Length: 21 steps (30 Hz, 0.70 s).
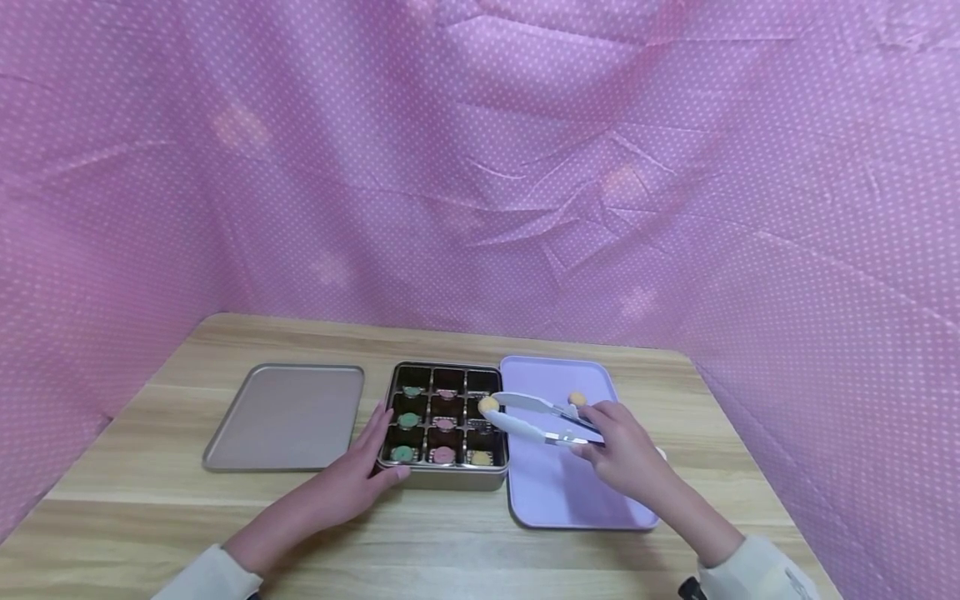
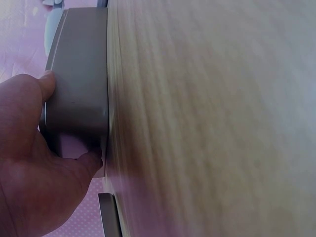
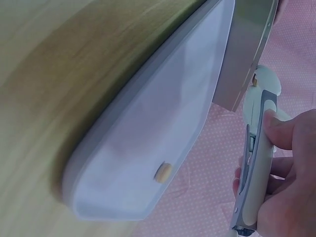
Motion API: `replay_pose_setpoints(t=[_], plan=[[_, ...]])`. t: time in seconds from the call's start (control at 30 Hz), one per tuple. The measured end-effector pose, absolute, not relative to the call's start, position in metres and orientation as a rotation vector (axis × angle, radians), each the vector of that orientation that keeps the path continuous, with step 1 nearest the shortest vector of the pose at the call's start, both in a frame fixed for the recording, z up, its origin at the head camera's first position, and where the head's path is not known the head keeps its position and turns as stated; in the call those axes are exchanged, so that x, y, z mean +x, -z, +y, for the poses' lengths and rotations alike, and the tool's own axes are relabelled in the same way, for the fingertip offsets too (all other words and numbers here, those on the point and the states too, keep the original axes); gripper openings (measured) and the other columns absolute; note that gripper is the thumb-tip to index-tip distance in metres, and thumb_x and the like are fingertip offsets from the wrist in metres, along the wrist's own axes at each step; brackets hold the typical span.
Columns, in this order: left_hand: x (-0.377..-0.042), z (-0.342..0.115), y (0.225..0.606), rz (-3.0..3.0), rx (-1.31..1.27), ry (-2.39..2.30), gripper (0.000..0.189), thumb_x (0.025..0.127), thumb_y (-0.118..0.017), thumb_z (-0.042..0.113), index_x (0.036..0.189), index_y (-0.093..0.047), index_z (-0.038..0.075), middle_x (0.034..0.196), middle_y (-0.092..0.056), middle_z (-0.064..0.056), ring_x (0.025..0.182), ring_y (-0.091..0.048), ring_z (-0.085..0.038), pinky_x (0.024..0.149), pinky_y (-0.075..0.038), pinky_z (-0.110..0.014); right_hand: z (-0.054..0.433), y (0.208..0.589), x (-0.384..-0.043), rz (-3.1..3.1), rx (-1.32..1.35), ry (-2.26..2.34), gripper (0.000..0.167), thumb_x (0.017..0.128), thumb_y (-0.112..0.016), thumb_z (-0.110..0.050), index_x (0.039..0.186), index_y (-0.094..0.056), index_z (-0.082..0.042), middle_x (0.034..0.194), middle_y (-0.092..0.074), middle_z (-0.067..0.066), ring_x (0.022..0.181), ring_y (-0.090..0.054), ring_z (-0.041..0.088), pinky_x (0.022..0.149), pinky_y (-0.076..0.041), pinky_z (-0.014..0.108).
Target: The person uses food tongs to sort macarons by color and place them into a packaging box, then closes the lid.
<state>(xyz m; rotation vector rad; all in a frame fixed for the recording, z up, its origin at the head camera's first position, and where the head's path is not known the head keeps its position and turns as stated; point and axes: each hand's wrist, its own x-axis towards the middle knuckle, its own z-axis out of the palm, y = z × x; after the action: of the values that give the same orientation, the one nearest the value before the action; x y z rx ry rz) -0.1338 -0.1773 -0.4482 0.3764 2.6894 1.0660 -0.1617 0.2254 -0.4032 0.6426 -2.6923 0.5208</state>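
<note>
My left hand rests at the front left corner of a metal tin, fingers along its left side, thumb at the front rim. The tin's dark divider holds round green cookies in the left column, pink cookies in the middle one and a yellow cookie at the front right. My right hand grips white-tipped tongs. Between the tong tips a yellow cookie hangs over the right column. Another yellow cookie lies on the lilac tray.
A flat metal lid lies left of the tin. The lilac tray stands close against the tin's right side, under the tongs and right hand. Pink dotted cloth hangs behind and at both sides of the wooden table.
</note>
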Motion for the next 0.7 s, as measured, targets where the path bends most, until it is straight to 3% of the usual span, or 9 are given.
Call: replay_pose_setpoints(t=[0.4,0.7], plan=[[-0.134,-0.1778,0.4488,2.687,0.373,-1.068,0.101,0.093,-0.048,0.072,0.162,0.01,0.027,0.166,0.023,0.005,0.152,-0.015,-0.043,0.12,-0.021,-0.065,0.2202,0.3972,-0.1644,-2.715,0.662,-0.509,0.052,0.078,-0.087,-0.017,0.122,-0.068,0.002,0.102,-0.066,0.006,0.095,-0.059,0.02,0.08,-0.055,0.04],[-0.1333,-0.1778,0.4506,2.704,0.379,-1.051,0.1,0.093,-0.047,0.073,0.162,0.01,0.028,0.169,0.019,-0.002,0.151,-0.018,-0.045,0.119,-0.023,-0.066,0.2187,0.3932,-0.1639,-2.774,0.659,-0.507,0.061,0.08,-0.085,-0.019,0.132,-0.063,0.003,0.106,-0.067,0.008,0.099,-0.059,0.021,0.081,-0.055,0.041]])
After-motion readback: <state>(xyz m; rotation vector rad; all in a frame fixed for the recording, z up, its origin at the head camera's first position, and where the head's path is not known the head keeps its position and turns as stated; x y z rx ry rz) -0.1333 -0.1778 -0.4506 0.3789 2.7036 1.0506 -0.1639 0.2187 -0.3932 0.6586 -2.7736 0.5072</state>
